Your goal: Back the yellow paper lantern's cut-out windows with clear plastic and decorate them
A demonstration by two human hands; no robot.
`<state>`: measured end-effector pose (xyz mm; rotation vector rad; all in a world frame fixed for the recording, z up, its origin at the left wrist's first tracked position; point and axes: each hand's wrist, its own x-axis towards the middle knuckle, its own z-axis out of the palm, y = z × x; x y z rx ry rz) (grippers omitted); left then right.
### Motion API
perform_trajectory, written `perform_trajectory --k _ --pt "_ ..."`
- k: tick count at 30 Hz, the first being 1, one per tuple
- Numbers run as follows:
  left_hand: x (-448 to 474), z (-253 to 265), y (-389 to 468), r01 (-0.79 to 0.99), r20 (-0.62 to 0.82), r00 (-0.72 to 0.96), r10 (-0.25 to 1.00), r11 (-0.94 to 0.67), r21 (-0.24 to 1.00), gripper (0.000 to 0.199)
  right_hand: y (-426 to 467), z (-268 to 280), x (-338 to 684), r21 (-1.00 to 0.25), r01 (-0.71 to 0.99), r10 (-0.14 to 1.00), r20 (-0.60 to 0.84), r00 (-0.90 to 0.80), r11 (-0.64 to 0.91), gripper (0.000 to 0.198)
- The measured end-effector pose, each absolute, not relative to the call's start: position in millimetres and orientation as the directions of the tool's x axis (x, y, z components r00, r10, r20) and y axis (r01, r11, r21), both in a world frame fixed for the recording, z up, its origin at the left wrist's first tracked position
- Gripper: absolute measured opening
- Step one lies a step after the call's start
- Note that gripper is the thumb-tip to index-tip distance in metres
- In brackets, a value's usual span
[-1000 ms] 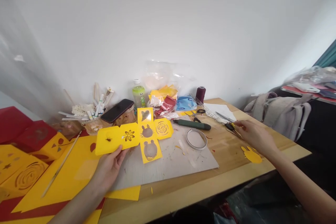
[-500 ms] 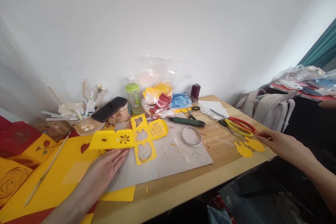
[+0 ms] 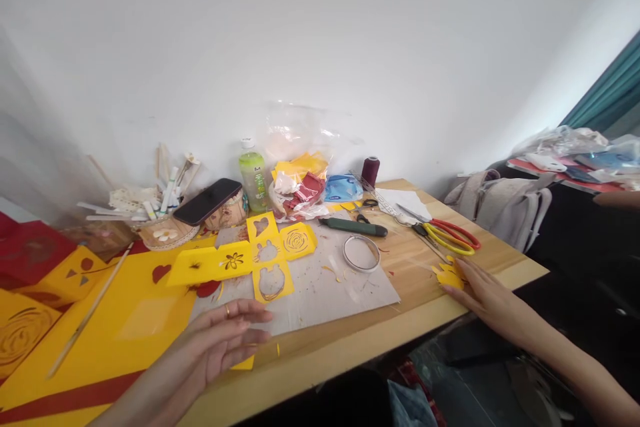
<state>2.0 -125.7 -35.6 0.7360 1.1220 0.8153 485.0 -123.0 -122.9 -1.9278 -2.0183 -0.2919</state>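
Observation:
My left hand [image 3: 225,337] hovers over the front edge of the grey board [image 3: 320,303], fingers apart, holding nothing. Behind it lies a flat cross-shaped piece of yellow paper [image 3: 210,265] with a flower, a heart, animal heads and a rose cut out of it. At the right front of the table, my right hand [image 3: 485,290] has its thumb and fingers around yellow paper cutouts [image 3: 449,273]. The hand partly covers them, and they lie close together. Red-and-yellow-handled scissors [image 3: 450,237] rest just behind that hand.
A roll of tape [image 3: 361,253] and a dark green cutter [image 3: 356,227] lie on the board. Behind stand a green bottle [image 3: 254,177], a plastic bag of paper scraps [image 3: 300,180] and a thread spool [image 3: 370,172]. A phone [image 3: 207,201] leans at left; a thin stick [image 3: 90,313] crosses yellow sheets.
My left hand has come off the yellow paper, lifting toward me with fingers spreading. My right hand has moved left onto the yellow cutouts, which now lie bunched together and farther left.

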Motion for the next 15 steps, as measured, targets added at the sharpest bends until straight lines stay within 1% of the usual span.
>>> perform_trajectory --k 2,4,6,8,9,11,12,14,15 --pt "4 -33 -129 -0.065 -0.453 0.314 0.835 0.495 0.867 0.018 -123 -124 473 -0.061 0.992 0.935 0.346 -0.081 0.109 0.047" --pt "5 -31 -131 0.078 -0.402 0.422 0.813 0.409 0.909 0.016 -122 -124 463 -0.046 0.990 0.933 0.344 -0.107 0.130 0.045" --pt "4 -32 -131 0.265 -0.346 0.454 0.821 0.247 0.932 0.017 -120 -123 456 -0.035 0.990 0.927 0.357 -0.113 0.134 0.047" --pt "3 -36 -128 0.417 -0.252 0.417 0.873 0.063 0.907 0.017 -118 -118 451 -0.025 0.989 0.919 0.373 -0.125 0.145 0.044" --pt "2 -40 -125 0.460 -0.187 0.391 0.901 -0.015 0.888 0.018 -117 -115 448 -0.020 0.988 0.914 0.383 -0.133 0.152 0.042" --pt "2 -46 -119 0.492 -0.048 0.362 0.931 -0.147 0.858 0.025 -115 -106 439 -0.014 0.987 0.900 0.412 -0.140 0.160 0.039" --pt "2 -49 -116 0.509 0.002 0.365 0.931 -0.201 0.837 0.031 -114 -102 433 -0.011 0.987 0.892 0.429 -0.142 0.162 0.039" --pt "5 -53 -111 0.575 0.030 0.411 0.911 -0.285 0.767 0.046 -110 -94 415 -0.020 0.984 0.876 0.459 -0.151 0.180 0.043" --pt "7 -54 -110 0.620 0.002 0.453 0.892 -0.317 0.717 0.053 -107 -91 404 -0.029 0.979 0.868 0.468 -0.166 0.203 0.043"
